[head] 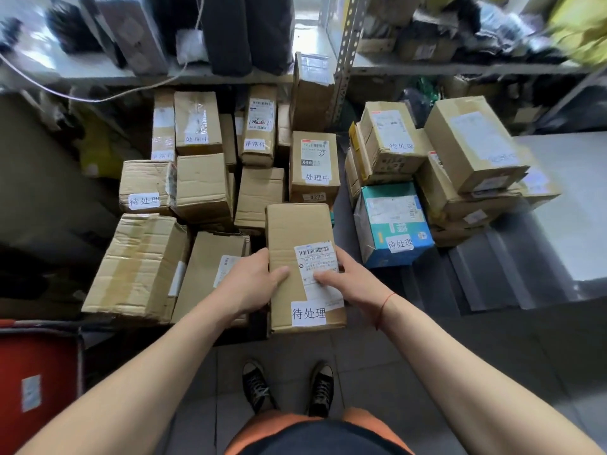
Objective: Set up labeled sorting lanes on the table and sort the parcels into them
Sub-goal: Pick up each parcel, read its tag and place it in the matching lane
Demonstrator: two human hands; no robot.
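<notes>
The long cardboard parcel point(302, 264), its near end tagged 待处理, sits in my grip above the floor, among the stacked boxes. My left hand point(253, 280) clasps its left edge, thumb on top. My right hand point(348, 277) clasps the right edge, thumb on the shipping label point(317, 257). Farther right stands a teal box point(391, 224).

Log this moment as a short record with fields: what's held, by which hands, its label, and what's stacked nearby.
held item: long cardboard parcel, flat side up
left hand: left hand grips the parcel's left edge, thumb on top
right hand: right hand grips the right edge, thumb on the shipping label
sorting tag: white tag reading 待处理 at the near end
left of parcel: crumpled cardboard box
right of parcel: teal printed box, also tagged 待处理
behind parcel: box marked X46, tagged 处理中
</notes>
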